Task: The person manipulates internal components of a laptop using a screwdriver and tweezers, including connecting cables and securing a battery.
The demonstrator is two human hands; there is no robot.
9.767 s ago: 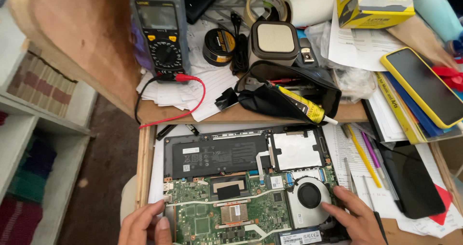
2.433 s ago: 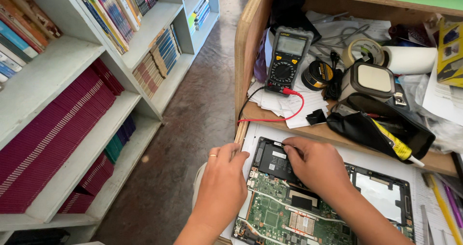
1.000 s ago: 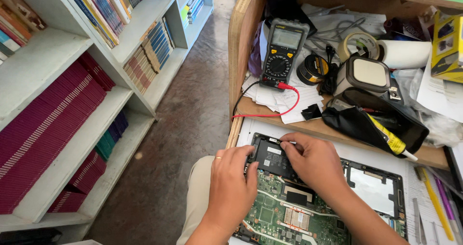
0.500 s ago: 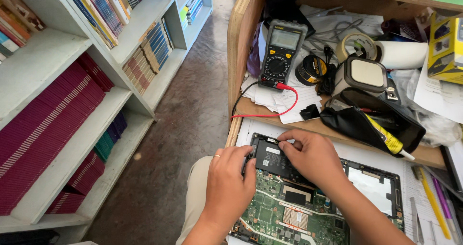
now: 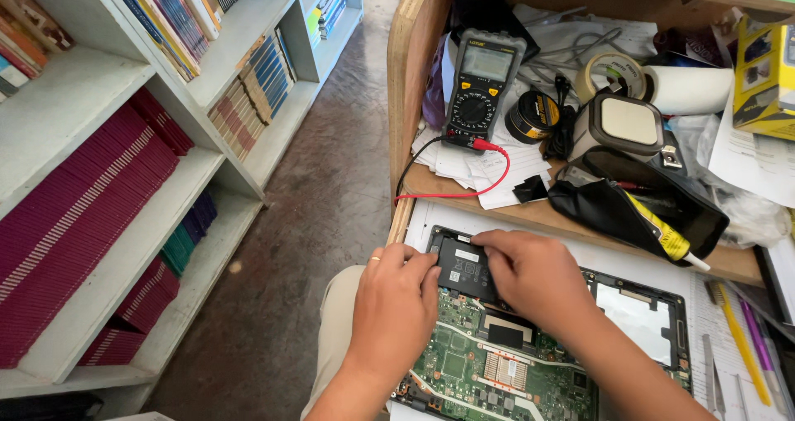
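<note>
In the head view, we have both hands on the opened laptop (image 5: pixel 571 338), which lies with its back cover off at the near edge of the surface (image 5: pixel 745 265). Our left hand (image 5: pixel 396 305) rests on the laptop's left edge, fingers curled down against the end of the black battery pack (image 5: pixel 465 268). Our right hand (image 5: pixel 534 276) lies over the pack's right part, fingertips pressing on its top edge. Neither hand closes around it; both lie loosely curled and press on it.

To do this well, we judge that we should keep the pack level, work it with even pressure from both ends, and keep our fingertips off the green circuit board (image 5: pixel 497 363) just below.

Farther back on the surface stand a multimeter (image 5: pixel 483 90) with a red lead (image 5: pixel 464 191) looping over loose papers, a tape roll (image 5: pixel 613 75), a black pouch (image 5: pixel 638 210) and a yellow box (image 5: pixel 763 77). Pencils (image 5: pixel 744 346) lie at the right. To the left, beyond a bare floor (image 5: pixel 306 222), white bookshelves (image 5: pixel 99 131) hold rows of books.
</note>
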